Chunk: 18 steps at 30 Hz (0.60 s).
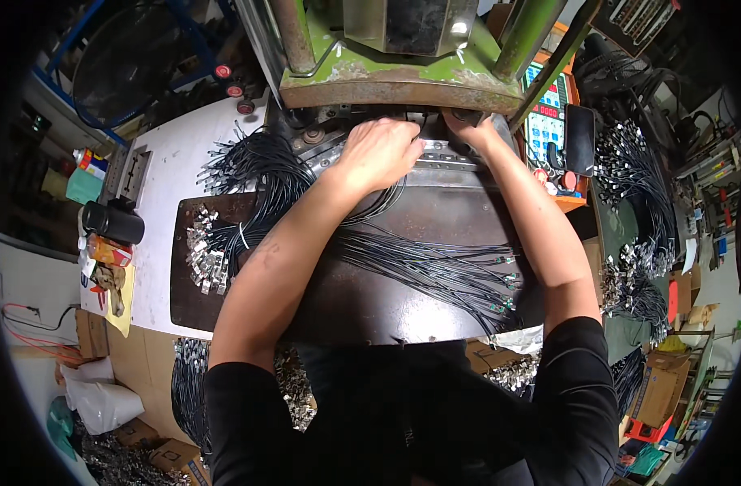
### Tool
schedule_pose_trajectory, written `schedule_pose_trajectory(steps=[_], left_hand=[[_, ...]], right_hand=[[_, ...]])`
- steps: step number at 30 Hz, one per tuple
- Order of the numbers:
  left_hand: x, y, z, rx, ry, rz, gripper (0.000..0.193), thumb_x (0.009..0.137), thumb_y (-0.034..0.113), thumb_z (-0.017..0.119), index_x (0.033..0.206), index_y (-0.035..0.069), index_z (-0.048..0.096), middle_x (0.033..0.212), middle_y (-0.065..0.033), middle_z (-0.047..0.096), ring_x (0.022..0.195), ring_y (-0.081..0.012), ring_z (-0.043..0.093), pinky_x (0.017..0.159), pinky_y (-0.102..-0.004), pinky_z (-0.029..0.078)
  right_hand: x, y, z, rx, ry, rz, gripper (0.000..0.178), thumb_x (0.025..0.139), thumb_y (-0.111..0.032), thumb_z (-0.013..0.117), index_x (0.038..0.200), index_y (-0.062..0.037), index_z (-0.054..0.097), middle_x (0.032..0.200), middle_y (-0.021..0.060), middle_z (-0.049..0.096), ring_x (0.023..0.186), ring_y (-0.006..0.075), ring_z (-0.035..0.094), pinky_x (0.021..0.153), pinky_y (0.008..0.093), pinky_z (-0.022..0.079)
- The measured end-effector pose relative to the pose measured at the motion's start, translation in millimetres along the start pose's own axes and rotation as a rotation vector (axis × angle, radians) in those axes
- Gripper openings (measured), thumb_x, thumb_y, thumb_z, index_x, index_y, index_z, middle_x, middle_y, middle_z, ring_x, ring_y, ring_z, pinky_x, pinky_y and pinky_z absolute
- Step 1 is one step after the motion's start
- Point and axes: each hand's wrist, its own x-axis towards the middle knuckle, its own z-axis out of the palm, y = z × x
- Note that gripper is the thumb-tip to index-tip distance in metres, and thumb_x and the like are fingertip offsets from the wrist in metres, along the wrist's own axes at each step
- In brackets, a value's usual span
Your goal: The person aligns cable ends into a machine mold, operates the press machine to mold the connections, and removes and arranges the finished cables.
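My left hand [380,152] is over the metal mould [447,155] under the press, its fingers curled together; whatever they pinch is too small to name. Just below the green press plate [403,95], my right hand [474,134] closes around something dark at the mould's right end, its fingertips partly hidden. Under my left forearm runs a bundle of black cables [419,263], fanned out to the right across the dark worktop [370,316]. Another thick bunch of black cables [261,158] with small metal ends lies left of the mould. Silvery metal connectors [208,251] cluster at the worktop's left.
Green press columns [299,36] stand on both sides of the mould. At the right are a control panel [546,121] and a black phone [579,139]. A white table [155,219] at left carries a dark cylinder [115,222]. More cable bunches [634,186] hang at far right.
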Motion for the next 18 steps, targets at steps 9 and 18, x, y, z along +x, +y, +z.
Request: schedule_pose_trajectory(steps=[9, 18], left_hand=[[-17, -49, 28, 0.048, 0.359, 0.037, 0.050, 0.107, 0.037, 0.057, 0.141, 0.001, 0.062, 0.135, -0.0228, 0.069, 0.119, -0.0422, 0.066, 0.103, -0.0488, 0.051], [-102, -15, -25, -0.436, 0.153, -0.068, 0.060, 0.107, 0.035, 0.061, 0.151, -0.004, 0.053, 0.155, -0.0242, 0.056, 0.143, -0.0402, 0.052, 0.117, -0.0471, 0.044]], right_hand=[[-13, -95, -7, 0.006, -0.211, 0.071, 0.044, 0.105, -0.018, 0.062, 0.148, -0.0044, 0.060, 0.137, 0.0239, 0.068, 0.122, 0.0386, 0.067, 0.103, 0.0451, 0.053], [-93, -96, -75, -0.046, -0.228, -0.049, 0.051, 0.107, -0.011, 0.059, 0.157, -0.0083, 0.054, 0.162, 0.0221, 0.046, 0.148, 0.0369, 0.047, 0.118, 0.0432, 0.041]])
